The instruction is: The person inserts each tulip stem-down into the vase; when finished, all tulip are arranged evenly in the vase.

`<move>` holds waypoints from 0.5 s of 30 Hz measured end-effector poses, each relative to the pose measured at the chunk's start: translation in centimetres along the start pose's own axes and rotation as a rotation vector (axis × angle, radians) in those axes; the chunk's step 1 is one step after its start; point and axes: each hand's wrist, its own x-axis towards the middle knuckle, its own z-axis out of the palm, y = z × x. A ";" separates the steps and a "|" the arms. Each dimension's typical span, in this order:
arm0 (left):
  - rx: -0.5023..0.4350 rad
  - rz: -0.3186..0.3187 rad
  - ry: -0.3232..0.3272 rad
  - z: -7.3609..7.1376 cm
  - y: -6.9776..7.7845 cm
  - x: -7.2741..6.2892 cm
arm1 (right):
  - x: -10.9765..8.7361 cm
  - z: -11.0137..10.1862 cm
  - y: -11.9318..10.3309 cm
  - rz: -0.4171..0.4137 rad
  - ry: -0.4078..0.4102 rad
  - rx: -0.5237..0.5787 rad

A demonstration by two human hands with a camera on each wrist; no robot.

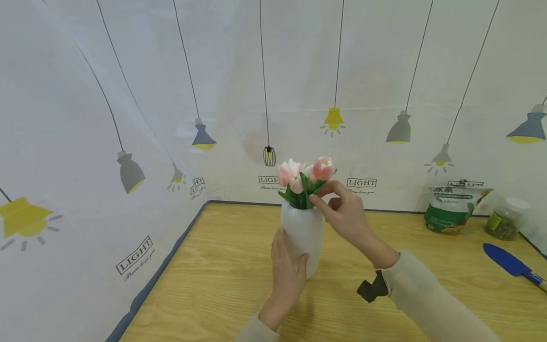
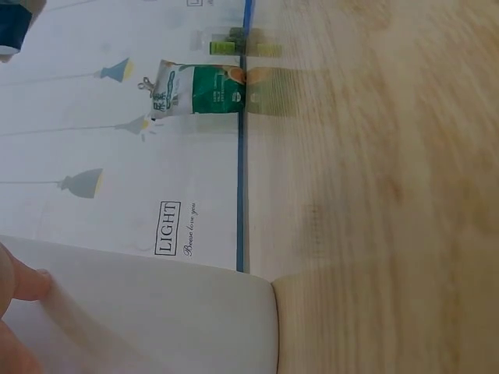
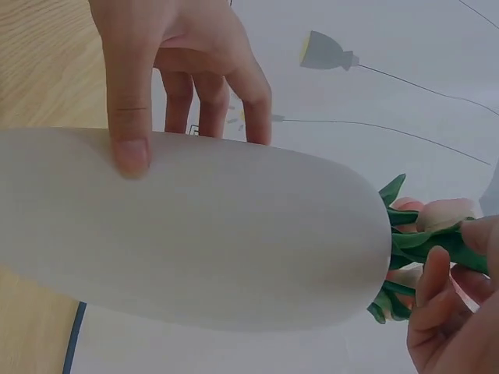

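Note:
A white vase (image 1: 302, 232) stands upright on the wooden table. Pink-and-white tulips (image 1: 323, 169) with green leaves rise from its mouth. My left hand (image 1: 285, 275) grips the vase low on its side, thumb on the near face and fingers round the left; in the right wrist view that thumb (image 3: 131, 148) presses on the white wall. At the mouth, my right hand (image 1: 348, 213) pinches a tulip's green stem and leaf (image 3: 425, 243) between thumb and fingers, just above the rim. The stems' lower ends are hidden inside the vase.
At the back right stand a green-and-white bag (image 1: 447, 216) closed with a clip and a white-lidded jar (image 1: 506, 221). A blue spatula (image 1: 506, 259) lies near the table's right side. White sheeting (image 1: 231, 85) printed with lamps walls the table (image 1: 218, 266) at the back and sides.

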 end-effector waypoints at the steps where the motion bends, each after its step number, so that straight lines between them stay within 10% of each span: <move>1: 0.000 0.000 0.002 0.0 0.0 0.0 | 0.0 0.0 0.1 0.008 0.000 0.016; 15: 0.004 -0.019 0.033 0.2 -0.1 0.0 | -0.4 0.5 1.2 -0.043 -0.083 -0.129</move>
